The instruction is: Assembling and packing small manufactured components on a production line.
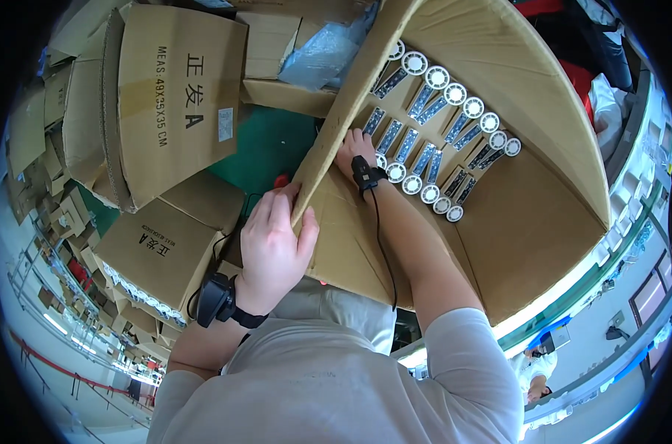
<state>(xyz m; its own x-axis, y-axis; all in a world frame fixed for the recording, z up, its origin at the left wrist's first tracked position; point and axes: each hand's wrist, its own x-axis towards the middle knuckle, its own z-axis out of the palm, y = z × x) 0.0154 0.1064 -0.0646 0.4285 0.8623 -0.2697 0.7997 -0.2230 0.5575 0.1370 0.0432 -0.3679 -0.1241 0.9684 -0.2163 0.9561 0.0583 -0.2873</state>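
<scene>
A pale grey sleeve (336, 385) fills the lower frame. Above it, the left hand (273, 248) has its fingers clamped on the big carton's flap edge (336, 126). The right hand (354, 152) reaches inside, its finger state hidden, touching the packed rows of round-headed parts (439, 140) running toward upper right; bare cardboard lies beyond.

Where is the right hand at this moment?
In the head view, the right hand is inside the open carton, just left of the rows of white round parts.
</scene>
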